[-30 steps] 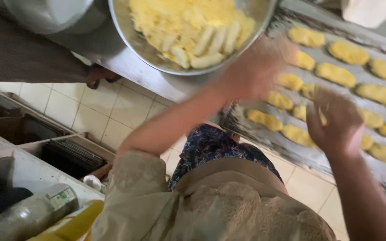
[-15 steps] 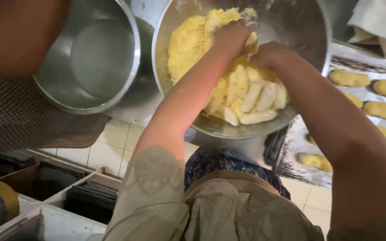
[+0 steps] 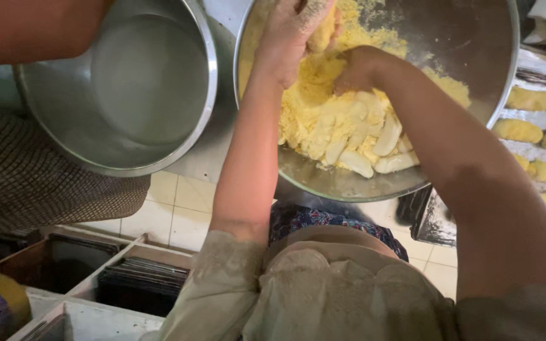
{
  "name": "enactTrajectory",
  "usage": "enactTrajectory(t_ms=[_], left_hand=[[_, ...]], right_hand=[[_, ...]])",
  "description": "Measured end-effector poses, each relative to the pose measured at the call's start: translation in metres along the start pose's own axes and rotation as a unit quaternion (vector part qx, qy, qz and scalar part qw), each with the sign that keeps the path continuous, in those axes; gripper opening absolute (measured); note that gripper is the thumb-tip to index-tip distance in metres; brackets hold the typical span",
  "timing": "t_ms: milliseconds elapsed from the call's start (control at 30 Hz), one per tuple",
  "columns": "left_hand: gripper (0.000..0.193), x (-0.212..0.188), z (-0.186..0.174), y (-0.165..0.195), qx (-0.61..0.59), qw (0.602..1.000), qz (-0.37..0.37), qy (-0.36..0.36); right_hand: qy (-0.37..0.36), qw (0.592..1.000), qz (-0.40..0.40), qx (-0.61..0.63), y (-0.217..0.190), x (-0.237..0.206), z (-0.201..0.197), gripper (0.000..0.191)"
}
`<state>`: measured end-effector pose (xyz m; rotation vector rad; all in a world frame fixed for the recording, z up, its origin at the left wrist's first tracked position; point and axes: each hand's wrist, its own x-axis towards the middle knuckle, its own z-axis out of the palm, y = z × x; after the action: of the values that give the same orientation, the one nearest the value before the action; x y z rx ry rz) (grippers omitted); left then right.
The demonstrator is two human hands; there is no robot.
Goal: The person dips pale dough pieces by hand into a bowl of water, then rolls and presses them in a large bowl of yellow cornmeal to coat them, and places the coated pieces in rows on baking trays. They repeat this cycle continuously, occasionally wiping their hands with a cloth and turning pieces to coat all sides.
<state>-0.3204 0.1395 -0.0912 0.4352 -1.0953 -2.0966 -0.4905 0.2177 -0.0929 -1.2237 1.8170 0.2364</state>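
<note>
My biggest worry is the big steel bowl (image 3: 475, 57) itself: its near rim hangs past the edge of the table (image 3: 222, 19), out over the tiled floor (image 3: 172, 208), and both my arms bear into it. If I push down hard near that rim, I judge it could tip toward me and shed crumbs and pieces onto my apron (image 3: 342, 290) or the floor. The loose yellow crumb (image 3: 311, 120) is heaped high on the left side, so a rough scoop could also throw it over the rim.

My left hand (image 3: 295, 28) is at the far side of the bowl, fingers curled tight around a crumb-covered piece (image 3: 323, 31) that shows between them. If I squeeze harder, I think the soft piece could break or lose its coating.

My right hand (image 3: 358, 69) is bent at the wrist and dug into the mound; its fingers are buried, so I cannot tell whether they are spread or pinched on anything. The pale uncoated pieces (image 3: 374, 148) lie just nearer to me than that hand, below the wrist, bunched against the low side of the bowl.

An empty steel bowl (image 3: 146, 88) sits just left of my left forearm, close enough that a swinging elbow could knock it. The tray (image 3: 532, 63) of coated pieces (image 3: 529, 98) lies to my right.
</note>
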Motion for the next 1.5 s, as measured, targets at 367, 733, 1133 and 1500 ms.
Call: enactTrajectory(t_ms=[367,733,1133,1500], left_hand=[[0.060,-0.005,0.015,-0.035,0.572,0.812,-0.095,-0.066],[0.044,0.001,0.011,-0.059,0.388,0.863,-0.320,0.048],[0.062,0.012,0.006,-0.051,-0.189,0.941,-0.261,0.106],[0.088,0.011,0.025,-0.023,0.152,0.911,-0.360,0.136]], right_hand=[[-0.043,0.995,-0.090,-0.003,0.027,-0.068,-0.054,0.043],[-0.043,0.885,0.013,0.463,0.028,-0.001,0.008,0.036],[0.299,0.915,-0.226,0.147,-0.018,-0.077,-0.046,0.039],[0.131,0.938,-0.165,0.276,0.028,-0.082,-0.033,0.045]])
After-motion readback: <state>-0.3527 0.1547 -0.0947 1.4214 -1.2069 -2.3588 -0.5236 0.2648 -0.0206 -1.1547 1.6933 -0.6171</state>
